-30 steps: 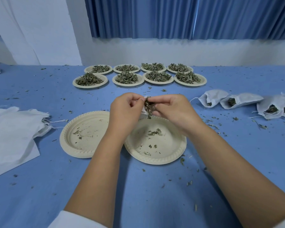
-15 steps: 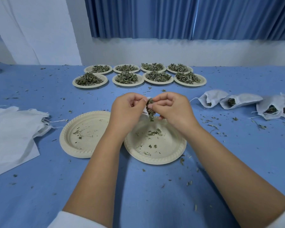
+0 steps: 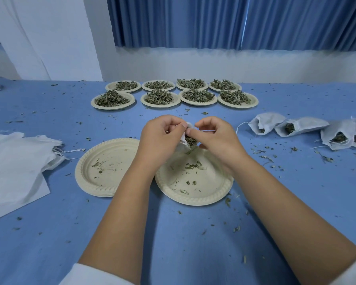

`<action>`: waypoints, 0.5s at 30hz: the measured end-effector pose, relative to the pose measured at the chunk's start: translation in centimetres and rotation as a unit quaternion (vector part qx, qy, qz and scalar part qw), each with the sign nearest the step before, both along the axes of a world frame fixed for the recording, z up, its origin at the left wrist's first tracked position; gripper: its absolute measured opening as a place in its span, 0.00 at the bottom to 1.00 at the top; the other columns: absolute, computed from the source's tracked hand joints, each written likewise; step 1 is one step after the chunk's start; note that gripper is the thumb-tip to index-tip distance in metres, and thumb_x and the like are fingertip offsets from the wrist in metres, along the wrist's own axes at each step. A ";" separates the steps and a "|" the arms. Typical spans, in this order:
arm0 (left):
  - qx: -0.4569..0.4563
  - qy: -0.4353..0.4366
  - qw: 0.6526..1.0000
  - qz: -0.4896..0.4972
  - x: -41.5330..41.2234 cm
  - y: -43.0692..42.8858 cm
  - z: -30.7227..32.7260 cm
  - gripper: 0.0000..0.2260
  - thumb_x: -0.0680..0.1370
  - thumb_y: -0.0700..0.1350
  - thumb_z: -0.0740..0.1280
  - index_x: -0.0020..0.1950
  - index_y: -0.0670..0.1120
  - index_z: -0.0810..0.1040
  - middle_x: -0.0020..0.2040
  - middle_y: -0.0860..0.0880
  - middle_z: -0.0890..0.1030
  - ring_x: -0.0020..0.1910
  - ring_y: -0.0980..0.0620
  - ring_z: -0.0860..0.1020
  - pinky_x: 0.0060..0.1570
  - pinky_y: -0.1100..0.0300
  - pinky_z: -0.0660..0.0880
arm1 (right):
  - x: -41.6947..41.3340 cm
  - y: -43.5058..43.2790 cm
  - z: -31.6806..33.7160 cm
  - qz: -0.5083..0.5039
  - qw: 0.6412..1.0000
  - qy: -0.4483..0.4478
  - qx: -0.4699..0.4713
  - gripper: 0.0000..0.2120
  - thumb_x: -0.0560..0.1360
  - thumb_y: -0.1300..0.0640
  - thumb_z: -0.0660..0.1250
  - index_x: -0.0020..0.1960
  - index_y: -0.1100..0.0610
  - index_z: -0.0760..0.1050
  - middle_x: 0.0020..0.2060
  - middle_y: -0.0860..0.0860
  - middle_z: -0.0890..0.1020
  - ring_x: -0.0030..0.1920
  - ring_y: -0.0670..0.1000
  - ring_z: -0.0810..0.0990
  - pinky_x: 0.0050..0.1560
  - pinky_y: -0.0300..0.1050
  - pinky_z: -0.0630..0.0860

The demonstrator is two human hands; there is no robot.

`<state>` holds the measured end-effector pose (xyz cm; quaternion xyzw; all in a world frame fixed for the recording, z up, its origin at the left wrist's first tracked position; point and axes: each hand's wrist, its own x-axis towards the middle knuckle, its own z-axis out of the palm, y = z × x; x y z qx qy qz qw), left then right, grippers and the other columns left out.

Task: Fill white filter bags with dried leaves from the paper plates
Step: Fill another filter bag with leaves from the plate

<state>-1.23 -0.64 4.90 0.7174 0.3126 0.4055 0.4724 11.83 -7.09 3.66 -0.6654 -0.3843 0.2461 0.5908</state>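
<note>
Small white filter bag (image 3: 185, 135) is pinched btw both hands: left hand (image 3: 160, 138) grips its left edge, right hand (image 3: 216, 138) pinches the other side, fingers curled. Dried leaves (image 3: 190, 141) poke out btw the fingertips, just above the far rim of a near-empty paper plate (image 3: 220, 194). Blue table (image 3: 173, 243) is littered w/ leaf bits. There's a 2nd plate (image 3: 86, 182) just left, full plates (image 3: 113, 108) toward the far edge, filled bags (image 3: 265, 122) by the right edge, empty bags (image 3: 14, 161) at the left edge, and a blue curtain (image 3: 214, 21) behind. Forearms reach in from the near edge, knuckles up.
</note>
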 end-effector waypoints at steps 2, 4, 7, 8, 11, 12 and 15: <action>0.003 -0.001 1.000 -0.007 0.0 0.0 0.0 0.07 0.78 0.44 0.68 0.42 0.51 0.83 0.35 0.46 0.76 0.32 0.51 0.72 0.38 0.54 0.73 | 0.0 -0.1 0.1 0.060 0.995 0.070 -0.030 0.12 0.73 0.54 0.75 0.54 0.56 0.80 0.45 0.49 0.84 0.38 0.44 0.82 0.37 0.36 0.76; 0.001 0.003 1.000 -0.017 -0.1 -0.1 0.0 0.06 0.78 0.44 0.68 0.44 0.50 0.83 0.35 0.46 0.78 0.32 0.53 0.73 0.39 0.54 0.75 | -0.1 -0.2 0.1 0.108 0.986 0.123 -0.032 0.07 0.76 0.58 0.71 0.52 0.59 0.81 0.37 0.50 0.85 0.33 0.45 0.82 0.34 0.35 0.77; 0.002 0.019 0.998 -0.059 -0.1 -0.3 0.0 0.06 0.78 0.43 0.69 0.43 0.49 0.84 0.38 0.37 0.80 0.32 0.53 0.74 0.39 0.55 0.74 | 0.0 -0.2 -0.3 0.073 0.992 0.092 -0.037 0.02 0.75 0.63 0.69 0.46 0.62 0.80 0.34 0.54 0.83 0.33 0.50 0.82 0.35 0.42 0.80; 0.008 0.029 0.997 -0.071 0.0 -0.4 0.0 0.06 0.78 0.43 0.69 0.43 0.49 0.84 0.40 0.35 0.80 0.33 0.52 0.73 0.38 0.55 0.72 | -0.1 -0.1 -0.5 0.059 0.994 0.077 -0.040 0.02 0.75 0.64 0.69 0.45 0.63 0.79 0.34 0.56 0.82 0.34 0.52 0.81 0.35 0.45 0.81; 0.009 0.036 0.997 -0.065 0.2 -0.4 -0.1 0.05 0.78 0.43 0.69 0.45 0.47 0.84 0.42 0.35 0.81 0.34 0.50 0.74 0.41 0.52 0.77 | -0.1 0.0 -0.7 0.044 0.995 0.084 -0.037 0.02 0.75 0.63 0.70 0.44 0.62 0.78 0.35 0.57 0.82 0.35 0.54 0.82 0.37 0.47 0.81; 0.003 0.029 0.998 -0.051 0.2 -0.3 -0.2 0.05 0.78 0.43 0.68 0.46 0.47 0.84 0.41 0.37 0.81 0.35 0.50 0.75 0.44 0.49 0.79 | 0.0 0.1 -0.5 0.053 0.992 0.105 -0.033 0.03 0.75 0.61 0.71 0.45 0.62 0.79 0.35 0.56 0.83 0.36 0.54 0.83 0.38 0.47 0.81; 0.000 0.001 1.000 -0.004 0.0 0.3 -0.4 0.05 0.78 0.45 0.68 0.45 0.49 0.83 0.38 0.42 0.80 0.35 0.52 0.75 0.43 0.49 0.78 | 0.5 -0.2 0.5 0.103 0.979 0.174 -0.039 0.07 0.75 0.56 0.72 0.49 0.60 0.80 0.38 0.52 0.85 0.39 0.51 0.85 0.41 0.43 0.81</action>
